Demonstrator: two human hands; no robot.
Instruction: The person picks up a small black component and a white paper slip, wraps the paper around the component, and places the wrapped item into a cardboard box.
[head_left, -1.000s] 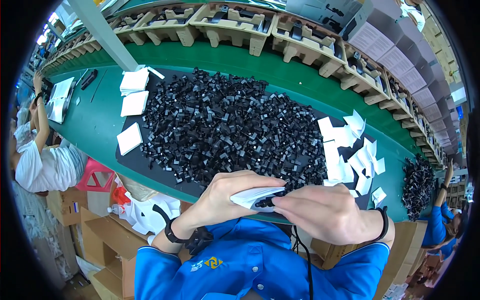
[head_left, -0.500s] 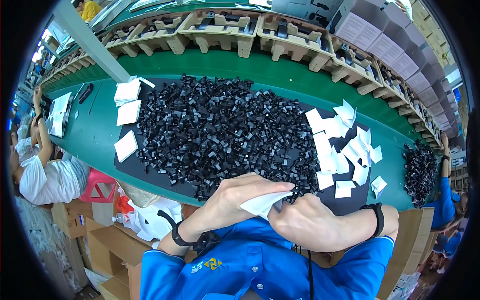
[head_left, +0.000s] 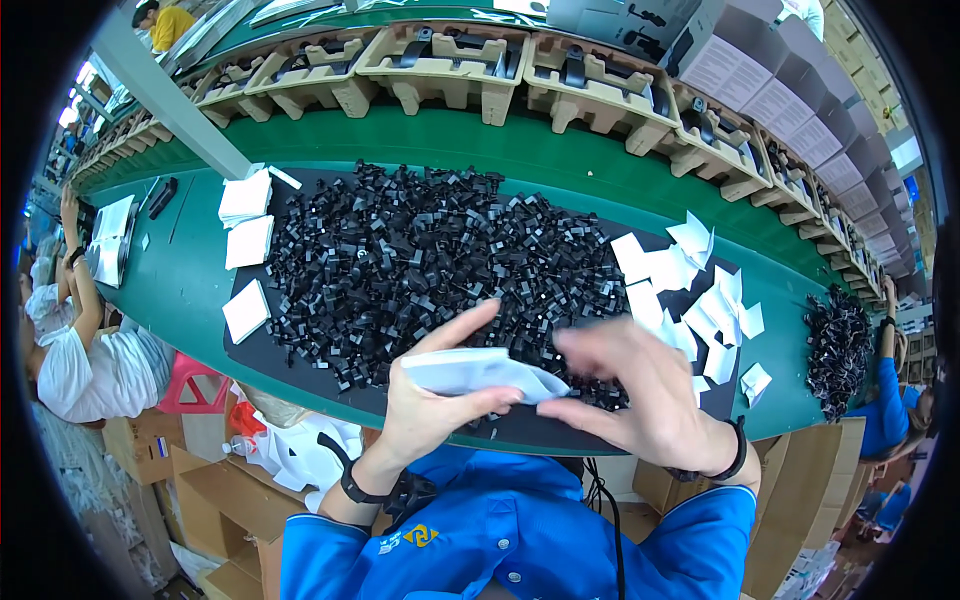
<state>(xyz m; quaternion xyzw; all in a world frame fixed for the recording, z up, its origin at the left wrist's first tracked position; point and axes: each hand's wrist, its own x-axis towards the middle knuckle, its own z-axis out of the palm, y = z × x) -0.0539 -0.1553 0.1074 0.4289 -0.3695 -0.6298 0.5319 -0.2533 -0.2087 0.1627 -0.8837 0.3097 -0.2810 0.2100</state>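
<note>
My left hand [head_left: 425, 410] grips a folded white paper [head_left: 470, 372] between the thumb in front and the fingers behind, with the index finger stretched up. At the paper's right end is my right hand [head_left: 645, 385], its thumb by the paper's corner and its blurred fingers spread away from the thumb. Whether that thumb touches the paper I cannot tell. Behind both hands a wide heap of small black plastic parts [head_left: 430, 255] covers a dark mat [head_left: 315, 365]. White folded papers [head_left: 715, 305] lie scattered right of the heap, and stacked white papers [head_left: 246, 200] lie left of it.
Beyond the green table [head_left: 190, 265], moulded cardboard trays [head_left: 440, 75] holding black parts stand in a row. A grey post [head_left: 170, 95] rises at the far left. Another black heap [head_left: 838, 350] lies at right. Co-workers sit at both ends. Open cardboard boxes [head_left: 215, 500] stand below left.
My hands have moved apart from their close pinch on the paper. The left now holds it flatter and further left; the right has lifted and opened its fingers.
</note>
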